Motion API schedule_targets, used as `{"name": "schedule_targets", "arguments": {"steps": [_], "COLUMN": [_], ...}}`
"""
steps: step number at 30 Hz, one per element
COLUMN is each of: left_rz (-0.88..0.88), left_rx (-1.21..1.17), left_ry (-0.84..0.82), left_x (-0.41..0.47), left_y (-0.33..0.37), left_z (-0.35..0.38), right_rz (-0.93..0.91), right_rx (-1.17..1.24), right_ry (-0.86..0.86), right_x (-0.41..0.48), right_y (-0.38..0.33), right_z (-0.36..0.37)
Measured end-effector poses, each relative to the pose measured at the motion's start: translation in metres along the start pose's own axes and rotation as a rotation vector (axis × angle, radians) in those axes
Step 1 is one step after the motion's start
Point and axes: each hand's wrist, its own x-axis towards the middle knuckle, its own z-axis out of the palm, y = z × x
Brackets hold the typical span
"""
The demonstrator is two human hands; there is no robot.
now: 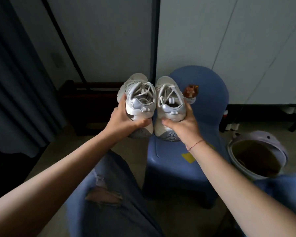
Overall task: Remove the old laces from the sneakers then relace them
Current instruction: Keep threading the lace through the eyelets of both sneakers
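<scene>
Two white and silver sneakers are held up side by side, heels toward me, toes pointing away. My left hand (125, 121) grips the left sneaker (138, 101) from below, at its heel and sole. My right hand (182, 124) grips the right sneaker (169, 103) the same way. White laces (144, 89) are threaded through both shoes and lie loose over the tongues. The two shoes touch along their inner sides, above the front edge of a blue plastic chair (181, 161).
The blue chair has a small cartoon figure (190, 92) on its backrest and a yellow sticker on its seat. A pale purple bin (258, 156) stands open at the right. My knees in torn blue jeans (106, 199) fill the foreground. A dark low rack (85, 106) and curtain are at the left.
</scene>
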Motion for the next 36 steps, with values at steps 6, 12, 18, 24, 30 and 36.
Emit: {"name": "schedule_targets", "arguments": {"steps": [6, 12, 18, 24, 30, 36], "left_rz": [-0.002, -0.026, -0.049, -0.128, -0.164, -0.286], "left_rx": [0.002, -0.072, -0.063, -0.072, -0.052, -0.096], "left_ry": [0.112, 0.177, 0.12, 0.123, 0.115, 0.127], "left_x": [0.044, 0.12, 0.198, 0.249, 0.278, 0.284], "left_y": [-0.012, -0.049, -0.108, -0.172, -0.204, -0.235], "left_z": [-0.057, -0.084, -0.1, -0.105, -0.104, -0.097], "right_rz": [-0.036, -0.047, -0.055, 0.003, 0.047, 0.087], "right_rx": [0.008, -0.011, -0.08, -0.083, -0.092, -0.003], "right_ry": [-0.058, -0.085, -0.123, -0.181, -0.137, -0.143], "right_x": [0.063, 0.148, 0.225, 0.274, 0.3, 0.307], "right_y": [-0.023, -0.021, 0.011, 0.054, 0.09, 0.117], "right_z": [0.068, 0.123, 0.174, 0.216, 0.24, 0.238]}}
